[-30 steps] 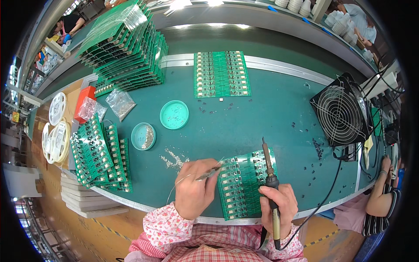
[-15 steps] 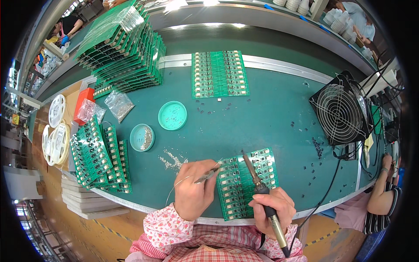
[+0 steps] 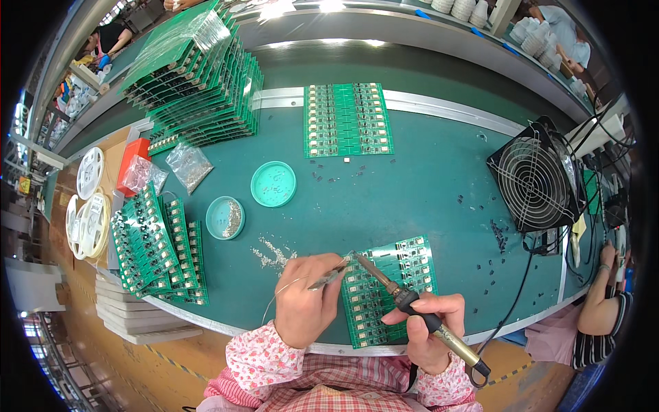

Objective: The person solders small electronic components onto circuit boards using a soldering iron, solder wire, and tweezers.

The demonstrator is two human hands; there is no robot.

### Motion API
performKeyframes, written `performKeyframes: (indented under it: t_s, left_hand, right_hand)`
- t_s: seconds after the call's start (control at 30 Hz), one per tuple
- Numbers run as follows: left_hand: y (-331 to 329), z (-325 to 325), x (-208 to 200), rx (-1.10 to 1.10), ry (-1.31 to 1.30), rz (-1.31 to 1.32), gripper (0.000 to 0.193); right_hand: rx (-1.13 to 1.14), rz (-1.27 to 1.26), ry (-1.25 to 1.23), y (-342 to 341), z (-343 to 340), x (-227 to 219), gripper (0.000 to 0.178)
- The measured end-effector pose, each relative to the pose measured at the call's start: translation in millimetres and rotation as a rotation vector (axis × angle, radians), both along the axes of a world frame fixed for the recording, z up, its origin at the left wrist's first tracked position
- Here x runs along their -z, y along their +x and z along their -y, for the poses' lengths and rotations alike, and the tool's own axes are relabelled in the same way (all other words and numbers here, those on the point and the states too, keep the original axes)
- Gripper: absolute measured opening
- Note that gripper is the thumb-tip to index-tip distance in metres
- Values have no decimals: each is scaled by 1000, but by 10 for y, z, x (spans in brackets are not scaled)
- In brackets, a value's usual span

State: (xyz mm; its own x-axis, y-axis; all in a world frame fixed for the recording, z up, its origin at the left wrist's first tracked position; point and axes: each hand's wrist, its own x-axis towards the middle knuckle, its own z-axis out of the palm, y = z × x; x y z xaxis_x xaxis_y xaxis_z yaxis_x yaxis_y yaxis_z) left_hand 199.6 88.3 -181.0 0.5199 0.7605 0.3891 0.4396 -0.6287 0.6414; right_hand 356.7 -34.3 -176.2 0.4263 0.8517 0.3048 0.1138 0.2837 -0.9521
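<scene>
A green circuit board [image 3: 367, 309] lies on the table just in front of me, with rows of small parts along it. My left hand [image 3: 302, 305] is closed at the board's left edge, pinching a thin solder wire [image 3: 287, 283] and metal tweezers [image 3: 325, 278]. From the right, my right hand [image 3: 434, 336] grips a soldering iron [image 3: 417, 304] by its black handle. The iron's tip reaches the upper left corner of the board, close to the left fingertips and the wire end. Whether tip and wire touch is too small to tell.
Another circuit board [image 3: 349, 123] lies at the back. Left are tall stacked boards [image 3: 199, 89], a smaller board pile [image 3: 154, 247], and two round dishes [image 3: 273, 184] [image 3: 225, 218]. Loose tiny parts [image 3: 273, 254] lie nearby. A black fan [image 3: 532, 177] stands right; the iron's cord hangs near it.
The soldering iron's tip has swung left and down, from above the board's top edge to its upper left corner. My right hand tilted with it; my left hand stayed almost still.
</scene>
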Motion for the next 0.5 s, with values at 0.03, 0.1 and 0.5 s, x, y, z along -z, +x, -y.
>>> performKeyframes:
  t_s: [0.03,0.1,0.5]
  left_hand:
    - [1,0,1,0,0,0,21]
    - [2,-2,2,6,-8,-9,21]
    - [-10,9,13,-5,-15,-22,27]
  right_hand:
    - [7,-23,6,-8,3,8,24]
    - [15,-46,12,-3,2,18,24]
    - [-10,-19,24,-5,-17,0,22]
